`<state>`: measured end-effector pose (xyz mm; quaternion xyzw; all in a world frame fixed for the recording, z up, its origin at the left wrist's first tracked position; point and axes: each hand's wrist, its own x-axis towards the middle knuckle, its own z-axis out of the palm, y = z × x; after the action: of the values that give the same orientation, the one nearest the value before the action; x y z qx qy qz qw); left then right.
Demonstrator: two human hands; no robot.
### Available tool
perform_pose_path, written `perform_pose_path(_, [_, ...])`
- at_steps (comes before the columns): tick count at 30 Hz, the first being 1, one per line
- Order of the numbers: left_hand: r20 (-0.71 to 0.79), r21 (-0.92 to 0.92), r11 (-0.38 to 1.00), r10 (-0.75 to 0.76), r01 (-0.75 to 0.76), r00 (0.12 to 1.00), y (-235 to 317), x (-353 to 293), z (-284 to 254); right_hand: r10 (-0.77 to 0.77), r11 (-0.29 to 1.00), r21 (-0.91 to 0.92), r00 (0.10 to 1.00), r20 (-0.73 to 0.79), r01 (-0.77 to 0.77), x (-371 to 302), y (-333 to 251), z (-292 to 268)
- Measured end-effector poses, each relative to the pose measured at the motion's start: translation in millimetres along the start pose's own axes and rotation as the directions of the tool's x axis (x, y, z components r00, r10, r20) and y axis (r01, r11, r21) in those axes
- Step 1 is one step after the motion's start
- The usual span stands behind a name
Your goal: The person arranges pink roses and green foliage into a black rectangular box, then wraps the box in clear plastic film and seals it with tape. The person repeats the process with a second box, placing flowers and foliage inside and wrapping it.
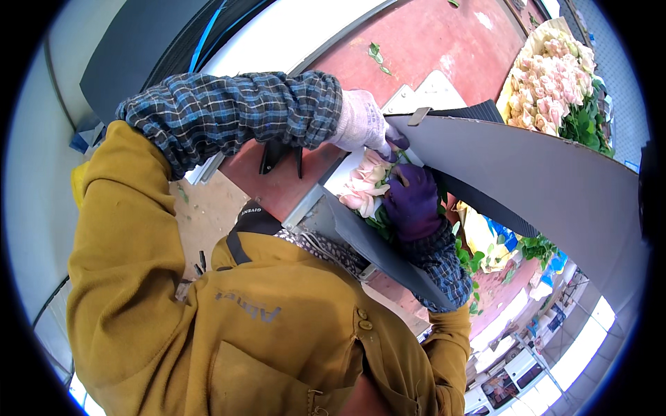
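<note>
Pale pink roses [366, 184] with green leaves lie in a narrow trough between two upright panels, over a white sheet. My right hand [414, 202], in a purple glove, is curled closed over the stems just beside the blooms. My left hand [368, 126], in a pale glove with purple fingertips, reaches in from the left above the roses. Its fingers are bent together at the far side of the blooms, and what lies between them is hidden. The long grey panel [527, 156] rises beyond both hands; the dark near panel [368, 236] partly covers my right forearm.
A metal clip [419, 116] sits on the grey panel's edge. A large wrapped bunch of pale pink roses [551, 83] lies on the red table [444, 41] at far right. Loose leaves [378, 57] are scattered there. Dark sheets [156, 48] stand at upper left.
</note>
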<state>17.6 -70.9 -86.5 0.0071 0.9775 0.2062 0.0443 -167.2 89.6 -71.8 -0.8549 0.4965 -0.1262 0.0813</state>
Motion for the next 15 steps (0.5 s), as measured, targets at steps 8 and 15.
perform_pose_path(8, [-0.007,-0.114,0.966,-0.234,0.232,0.972,29,10,5,0.005,1.000,-0.003,0.999,-0.038,-0.005,-1,-3,-3])
perform_pose_path(15, [-0.133,-0.080,0.980,-0.189,0.180,0.973,27,5,21,0.431,0.840,0.461,0.868,-0.247,-0.286,-53,2,-54])
